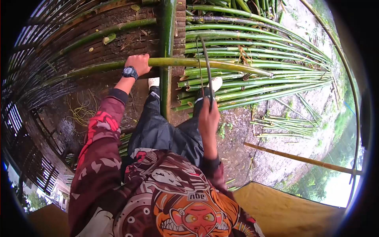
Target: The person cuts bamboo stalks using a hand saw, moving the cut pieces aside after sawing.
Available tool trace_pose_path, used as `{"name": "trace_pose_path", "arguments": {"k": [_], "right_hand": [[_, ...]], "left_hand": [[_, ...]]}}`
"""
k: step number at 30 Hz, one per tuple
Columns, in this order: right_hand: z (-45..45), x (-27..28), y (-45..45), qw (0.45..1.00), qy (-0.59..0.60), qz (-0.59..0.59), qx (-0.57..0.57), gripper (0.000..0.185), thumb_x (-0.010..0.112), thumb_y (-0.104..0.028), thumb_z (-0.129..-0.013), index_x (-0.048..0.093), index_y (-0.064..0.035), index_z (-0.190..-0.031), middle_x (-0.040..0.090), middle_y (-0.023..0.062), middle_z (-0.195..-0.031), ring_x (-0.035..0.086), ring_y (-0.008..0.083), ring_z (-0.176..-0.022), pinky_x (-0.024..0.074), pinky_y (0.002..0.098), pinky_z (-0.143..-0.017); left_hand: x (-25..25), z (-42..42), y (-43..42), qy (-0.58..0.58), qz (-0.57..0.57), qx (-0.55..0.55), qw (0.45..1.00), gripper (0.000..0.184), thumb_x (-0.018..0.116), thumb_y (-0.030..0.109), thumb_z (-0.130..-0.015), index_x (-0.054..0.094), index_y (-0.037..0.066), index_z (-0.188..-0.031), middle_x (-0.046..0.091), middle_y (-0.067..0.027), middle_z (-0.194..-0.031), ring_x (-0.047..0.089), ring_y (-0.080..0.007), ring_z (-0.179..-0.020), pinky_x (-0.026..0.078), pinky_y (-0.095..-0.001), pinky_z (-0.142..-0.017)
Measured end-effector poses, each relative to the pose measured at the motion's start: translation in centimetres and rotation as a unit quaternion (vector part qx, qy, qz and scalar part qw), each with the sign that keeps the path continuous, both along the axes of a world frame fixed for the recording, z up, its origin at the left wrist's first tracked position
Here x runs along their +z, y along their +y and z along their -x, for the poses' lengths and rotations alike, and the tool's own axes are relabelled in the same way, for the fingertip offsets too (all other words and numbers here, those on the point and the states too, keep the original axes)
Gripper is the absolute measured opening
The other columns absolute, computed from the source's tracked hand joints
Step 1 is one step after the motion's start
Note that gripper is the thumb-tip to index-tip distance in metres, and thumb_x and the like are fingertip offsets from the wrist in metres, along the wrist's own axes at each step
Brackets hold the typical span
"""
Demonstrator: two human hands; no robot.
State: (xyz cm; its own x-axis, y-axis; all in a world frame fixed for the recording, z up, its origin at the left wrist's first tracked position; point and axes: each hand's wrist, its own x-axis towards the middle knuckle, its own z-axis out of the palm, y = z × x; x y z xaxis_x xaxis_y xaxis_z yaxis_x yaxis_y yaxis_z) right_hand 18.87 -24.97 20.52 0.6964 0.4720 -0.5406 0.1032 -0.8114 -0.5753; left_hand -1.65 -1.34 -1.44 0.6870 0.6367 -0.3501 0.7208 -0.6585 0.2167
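Note:
My left hand (138, 65), with a watch at the wrist, is closed round a yellow-green bamboo pole (175, 62). That pole lies across a thicker dark green bamboo pole (168, 31) running away from me. In my right hand (208, 118) is the handle of a bow saw (206, 53) with a thin blade and a curved dark frame. The saw points away from me and crosses the yellow-green pole to the right of the thick one. Whether its teeth touch the bamboo I cannot tell.
Many cut green bamboo poles (237, 93) lie stacked on the right. Shorter pieces (284, 126) rest on wet ground beyond. A slatted bamboo platform (118, 39) is ahead on the left, near a loose yellow cord (85, 112). A brown tarp (272, 205) hangs at the lower right.

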Motion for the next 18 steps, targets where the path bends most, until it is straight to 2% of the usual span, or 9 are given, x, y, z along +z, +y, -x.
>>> {"name": "trace_pose_path", "arguments": {"k": [2, 4, 6, 7, 8, 9, 11, 12, 18], "right_hand": [[1.3, 5.0, -3.5, 0.997, 0.038, 0.068, -0.023, 0.031, 0.053, -0.03, -0.106, 0.064, -0.0016, -0.112, 0.062, 0.0272, -0.078, 0.064, 0.0453, -0.073, 0.0467, 0.046, -0.061], [1.6, 7.5, -4.6, 0.998, 0.03, 0.058, -0.02, 0.032, 0.052, -0.031, -0.106, 0.064, -0.0016, -0.112, 0.063, 0.0275, -0.08, 0.064, 0.0447, -0.074, 0.0474, 0.0452, -0.063], [0.0, 4.1, -1.6, 0.999, -0.014, 0.043, 0.012, 0.035, 0.052, -0.032, -0.106, 0.065, -0.0008, -0.114, 0.064, 0.0285, -0.084, 0.065, 0.0438, -0.077, 0.0484, 0.0443, -0.065], [-1.4, 0.5, 1.7, 0.996, -0.045, 0.071, 0.035, 0.036, 0.052, -0.033, -0.106, 0.065, -0.0001, -0.115, 0.064, 0.0291, -0.085, 0.065, 0.0437, -0.078, 0.0485, 0.0443, -0.066], [-3.2, -5.2, 2.0, 0.959, -0.183, 0.035, 0.214, 0.039, 0.052, -0.035, -0.106, 0.065, 0.0012, -0.11, 0.064, 0.0304, -0.086, 0.065, 0.0446, -0.08, 0.048, 0.0454, -0.066], [-3.9, -4.5, 6.6, 0.998, -0.012, 0.006, 0.061, 0.037, 0.052, -0.034, -0.106, 0.063, 0.0013, -0.103, 0.063, 0.0298, -0.081, 0.062, 0.0466, -0.075, 0.0458, 0.048, -0.064], [-3.3, -5.7, 6.9, 0.999, -0.035, -0.003, 0.035, 0.037, 0.053, -0.033, -0.107, 0.06, 0.001, -0.096, 0.06, 0.0267, -0.072, 0.059, 0.0461, -0.066, 0.043, 0.0492, -0.06], [-2.7, -6.3, 5.7, 0.996, -0.072, -0.022, 0.046, 0.036, 0.053, -0.033, -0.107, 0.059, 0.0003, -0.095, 0.058, 0.0242, -0.066, 0.057, 0.0458, -0.061, 0.0418, 0.0497, -0.057], [-2.1, -7.2, 3.4, 0.997, -0.019, -0.06, 0.042, 0.032, 0.054, -0.032, -0.107, 0.056, -0.0012, -0.096, 0.056, 0.0205, -0.063, 0.057, 0.038, -0.056, 0.041, 0.0452, -0.054]], "left_hand": [[0.1, 0.0, 0.5, 0.003, 0.007, -0.005, 1.0, 0.038, 0.079, 0.043, -0.078, 0.065, 0.011, -0.093, 0.074, -0.0118, -0.083, 0.074, -0.0326, -0.078, 0.059, -0.0468, -0.066], [-0.1, 0.2, -0.4, 0.007, 0.016, -0.007, 1.0, 0.038, 0.079, 0.042, -0.077, 0.065, 0.011, -0.093, 0.074, -0.0117, -0.083, 0.073, -0.0328, -0.078, 0.059, -0.0467, -0.066], [-0.4, 0.2, 0.3, 0.001, -0.001, -0.014, 1.0, 0.039, 0.08, 0.042, -0.076, 0.064, 0.011, -0.093, 0.073, -0.0117, -0.084, 0.073, -0.0338, -0.079, 0.058, -0.0473, -0.067], [-0.2, 0.2, 0.3, -0.018, -0.005, -0.009, 1.0, 0.036, 0.08, 0.039, -0.075, 0.066, 0.011, -0.092, 0.074, -0.0146, -0.083, 0.074, -0.0361, -0.08, 0.059, -0.0496, -0.069], [-1.0, 0.3, -0.1, -0.036, -0.011, -0.009, 0.999, 0.04, 0.08, 0.042, -0.075, 0.063, 0.011, -0.094, 0.074, -0.0124, -0.088, 0.073, -0.0344, -0.08, 0.058, -0.0475, -0.069], [-0.2, 0.9, -2.2, -0.018, 0.012, -0.009, 1.0, 0.039, 0.08, 0.041, -0.075, 0.064, 0.011, -0.094, 0.074, -0.0126, -0.088, 0.073, -0.0339, -0.081, 0.058, -0.0472, -0.069], [0.1, -0.6, 1.9, -0.022, -0.019, -0.013, 0.999, 0.039, 0.08, 0.041, -0.075, 0.064, 0.011, -0.094, 0.074, -0.0129, -0.089, 0.073, -0.0335, -0.081, 0.059, -0.0468, -0.07], [0.1, -0.5, 1.2, -0.012, -0.006, -0.005, 1.0, 0.038, 0.081, 0.04, -0.075, 0.064, 0.011, -0.092, 0.074, -0.0129, -0.088, 0.073, -0.0332, -0.081, 0.059, -0.047, -0.07], [0.3, -0.1, 0.2, 0.018, 0.018, 0.004, 1.0, 0.037, 0.078, 0.043, -0.078, 0.068, 0.011, -0.093, 0.074, -0.0137, -0.083, 0.074, -0.0345, -0.08, 0.059, -0.048, -0.07]]}}
